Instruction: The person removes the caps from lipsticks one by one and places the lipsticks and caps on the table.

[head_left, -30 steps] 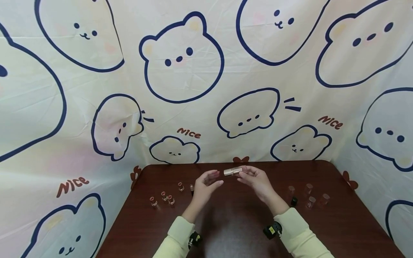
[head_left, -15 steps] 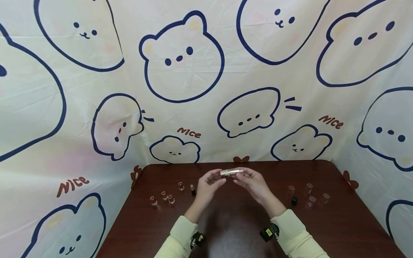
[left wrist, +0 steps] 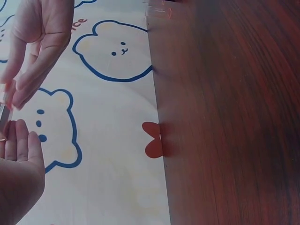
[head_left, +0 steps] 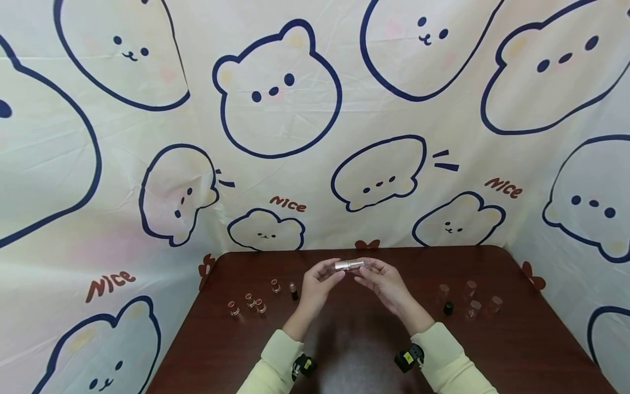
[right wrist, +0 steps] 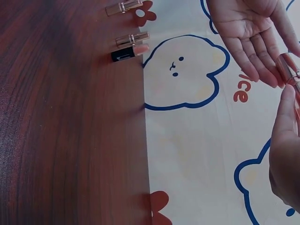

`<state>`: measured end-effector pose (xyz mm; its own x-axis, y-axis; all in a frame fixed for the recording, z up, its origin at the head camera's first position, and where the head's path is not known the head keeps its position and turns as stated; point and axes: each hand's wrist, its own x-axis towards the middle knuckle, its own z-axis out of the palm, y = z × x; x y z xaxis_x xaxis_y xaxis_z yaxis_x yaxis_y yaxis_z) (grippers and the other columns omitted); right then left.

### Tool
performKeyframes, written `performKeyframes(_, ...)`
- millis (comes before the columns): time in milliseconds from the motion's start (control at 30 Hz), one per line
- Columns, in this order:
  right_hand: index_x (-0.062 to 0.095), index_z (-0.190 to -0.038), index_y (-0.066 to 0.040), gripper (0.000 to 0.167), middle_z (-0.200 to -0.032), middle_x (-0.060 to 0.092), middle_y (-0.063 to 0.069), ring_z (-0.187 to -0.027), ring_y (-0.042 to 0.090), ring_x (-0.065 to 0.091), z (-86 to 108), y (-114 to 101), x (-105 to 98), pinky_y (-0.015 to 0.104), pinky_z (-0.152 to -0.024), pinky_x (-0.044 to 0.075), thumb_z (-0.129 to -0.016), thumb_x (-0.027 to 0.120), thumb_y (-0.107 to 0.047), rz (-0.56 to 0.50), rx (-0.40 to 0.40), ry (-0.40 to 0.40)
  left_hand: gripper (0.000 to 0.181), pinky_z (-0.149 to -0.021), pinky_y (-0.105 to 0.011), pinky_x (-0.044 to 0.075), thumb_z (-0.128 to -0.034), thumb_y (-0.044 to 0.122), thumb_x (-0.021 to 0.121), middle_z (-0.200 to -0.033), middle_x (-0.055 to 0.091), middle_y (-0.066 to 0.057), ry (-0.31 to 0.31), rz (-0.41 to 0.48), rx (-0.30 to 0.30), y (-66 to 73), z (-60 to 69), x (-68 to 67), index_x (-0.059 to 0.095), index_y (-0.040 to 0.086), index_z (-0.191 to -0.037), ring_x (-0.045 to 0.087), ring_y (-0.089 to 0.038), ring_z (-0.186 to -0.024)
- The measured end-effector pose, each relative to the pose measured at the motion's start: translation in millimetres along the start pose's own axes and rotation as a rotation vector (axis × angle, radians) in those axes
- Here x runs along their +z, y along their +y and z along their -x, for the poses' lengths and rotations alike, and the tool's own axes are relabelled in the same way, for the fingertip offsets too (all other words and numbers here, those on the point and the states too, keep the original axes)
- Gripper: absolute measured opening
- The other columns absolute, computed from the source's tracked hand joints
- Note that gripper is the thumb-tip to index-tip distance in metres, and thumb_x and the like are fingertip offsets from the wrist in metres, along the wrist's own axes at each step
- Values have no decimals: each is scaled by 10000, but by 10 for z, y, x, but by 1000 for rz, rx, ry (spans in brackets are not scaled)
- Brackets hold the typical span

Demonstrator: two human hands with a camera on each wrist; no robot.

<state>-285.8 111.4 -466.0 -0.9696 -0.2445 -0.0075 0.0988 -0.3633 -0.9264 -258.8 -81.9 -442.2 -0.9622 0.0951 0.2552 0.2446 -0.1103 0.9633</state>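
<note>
A slim lipstick tube (head_left: 348, 265), shiny gold-pink with a clear right end, is held level above the far part of the table. My left hand (head_left: 315, 285) pinches its left end between thumb and fingers. At the other end my right hand (head_left: 389, 285) grips the clear part. Fingers hide some of both ends. In the left wrist view the tube (left wrist: 5, 112) shows at the left edge, between the two hands. The right wrist view has the tube (right wrist: 288, 68) at its right edge, partly cut off.
Several uncapped gold lipsticks (head_left: 261, 306) stand on the left of the dark wood table (head_left: 364, 339). Near them is a black lipstick (head_left: 293, 291) with a pink tip. Several clear caps (head_left: 473, 309) and a black cap (head_left: 448, 308) stand on the right. A printed cloth (head_left: 315, 180) hangs behind.
My left hand, earlier apart from the tube, has moved right to its left end and now pinches it. The right hand has shifted slightly left with the tube.
</note>
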Motion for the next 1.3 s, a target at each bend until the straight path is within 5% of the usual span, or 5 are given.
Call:
performKeyframes(533,553,-1268,33,401,-1111,674,112,-992,214,675,35,70,37,336,-875,509,-911,680,-98,2,-8,7,255,-745,-228,505,-896,17,680,-971,666,-69,25,-15,-9,-20,28,-7,643,-100,-1119,572,-119,-825)
performKeyframes(767,535,-1278,60,421,-1107,678,116,-982,208,679,40,68,49,337,-867,512,-909,679,-82,24,-35,2,235,-734,-224,506,-890,44,697,-956,666,-75,54,-24,9,-236,-45,-36,662,-73,-1090,569,-125,-816)
performKeyframes(933,539,-1274,75,412,-1096,682,109,-1027,261,663,50,59,54,347,-871,509,-914,673,-76,38,-62,-5,238,-747,-224,505,-894,13,677,-969,666,-104,39,-37,15,-39,19,-8,639,-116,-1091,573,-117,-822)
performKeyframes(1300,573,-1253,50,397,-1095,697,101,-1048,250,655,30,-17,-123,364,-889,498,-910,680,-120,77,-132,48,255,-793,-237,510,-906,27,667,-1012,678,-120,92,-22,-7,-14,11,-147,628,-105,-1122,619,-110,-863)
